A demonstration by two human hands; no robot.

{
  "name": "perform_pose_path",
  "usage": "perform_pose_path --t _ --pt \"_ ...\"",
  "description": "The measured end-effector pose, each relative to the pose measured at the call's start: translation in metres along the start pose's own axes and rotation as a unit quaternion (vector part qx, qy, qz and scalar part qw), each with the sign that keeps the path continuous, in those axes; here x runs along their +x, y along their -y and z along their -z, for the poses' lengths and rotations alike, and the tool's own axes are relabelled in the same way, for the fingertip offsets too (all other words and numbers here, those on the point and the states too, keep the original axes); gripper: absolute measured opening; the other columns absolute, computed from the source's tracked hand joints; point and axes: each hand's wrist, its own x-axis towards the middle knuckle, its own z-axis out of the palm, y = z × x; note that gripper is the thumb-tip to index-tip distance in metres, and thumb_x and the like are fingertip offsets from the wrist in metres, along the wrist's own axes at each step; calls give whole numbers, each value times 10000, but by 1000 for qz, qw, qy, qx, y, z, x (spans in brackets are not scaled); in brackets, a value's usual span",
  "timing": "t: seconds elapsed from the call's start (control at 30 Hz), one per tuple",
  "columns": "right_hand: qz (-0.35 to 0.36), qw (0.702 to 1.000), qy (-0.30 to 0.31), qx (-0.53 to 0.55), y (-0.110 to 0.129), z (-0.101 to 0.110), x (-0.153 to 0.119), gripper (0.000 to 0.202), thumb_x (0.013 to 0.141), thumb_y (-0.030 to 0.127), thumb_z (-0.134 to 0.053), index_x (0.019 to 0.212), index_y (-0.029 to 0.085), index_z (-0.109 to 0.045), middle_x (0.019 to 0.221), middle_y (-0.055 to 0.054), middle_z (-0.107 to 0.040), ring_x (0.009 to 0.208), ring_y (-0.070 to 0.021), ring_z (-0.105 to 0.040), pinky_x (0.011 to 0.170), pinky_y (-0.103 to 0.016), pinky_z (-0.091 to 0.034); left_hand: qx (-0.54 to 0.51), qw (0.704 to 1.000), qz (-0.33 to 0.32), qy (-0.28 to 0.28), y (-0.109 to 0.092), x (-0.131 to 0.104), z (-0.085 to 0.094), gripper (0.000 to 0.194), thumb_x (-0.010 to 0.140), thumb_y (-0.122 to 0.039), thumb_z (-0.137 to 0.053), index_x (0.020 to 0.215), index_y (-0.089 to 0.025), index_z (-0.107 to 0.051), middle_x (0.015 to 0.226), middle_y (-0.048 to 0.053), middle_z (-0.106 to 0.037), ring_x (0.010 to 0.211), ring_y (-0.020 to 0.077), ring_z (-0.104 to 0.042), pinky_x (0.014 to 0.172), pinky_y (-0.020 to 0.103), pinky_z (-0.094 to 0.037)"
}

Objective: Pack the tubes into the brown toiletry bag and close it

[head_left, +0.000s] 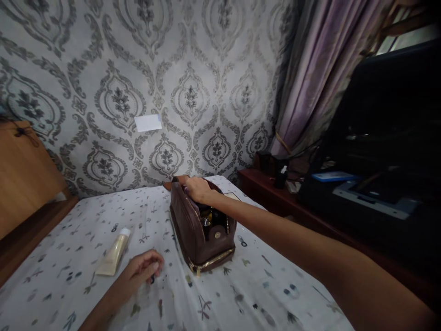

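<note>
A dark brown toiletry bag [186, 230] with gold zippers stands unzipped on the patterned sheet. Over its far end, my right hand [198, 189] is closed, with its fingers curled down at the opening. A small purple bit shows by those fingertips; what they grip is hidden. Inside the near part of the opening are dark and gold-coloured items, too dim to name. My left hand [145, 266] rests on the sheet left of the bag, fingers loosely bent and apart, holding nothing. Beyond it lies a cream-coloured squeeze tube [115, 253] with a white cap.
The white printed sheet [268, 294] covers the bed, which meets a patterned wall [189, 96]. A wooden board [27, 174] borders the left side. On the right are a dark red ledge [255, 186] with small items, a large black object [375, 124] and a purple curtain [310, 82].
</note>
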Motion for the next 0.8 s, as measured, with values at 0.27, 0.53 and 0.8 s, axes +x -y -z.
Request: perform_pose_path --t 0.27,0.53,0.8 --pt "-11 1000 2 -12 -8 -2 3 206 839 218 -613 980 123 -729 1082 -208 -709 1050 -340 -664 817 -380 -510 8 1000 10 8 6 1 2 466 847 -625 -542 912 -174 -640 801 44 -582 741 176 -536 618 236 -414" --pt "-27 999 -3 -26 -13 12 -3 243 879 273 -544 1019 168 -712 1137 -163 -701 1073 -281 -651 793 -315 -482 6 1000 -13 -4 6 1 1 491 838 -646 -535 905 -172 -645 812 50 -588 719 175 -545 600 244 -430" --pt "102 988 -111 41 27 13 -64 262 959 301 -427 1021 211 -665 901 -82 -738 847 -220 -676 695 -276 -391 281 897 -44 -339 -4 -11 43 367 848 -565 -485 924 -235 -627 941 67 -655 804 246 -578 666 318 -432"
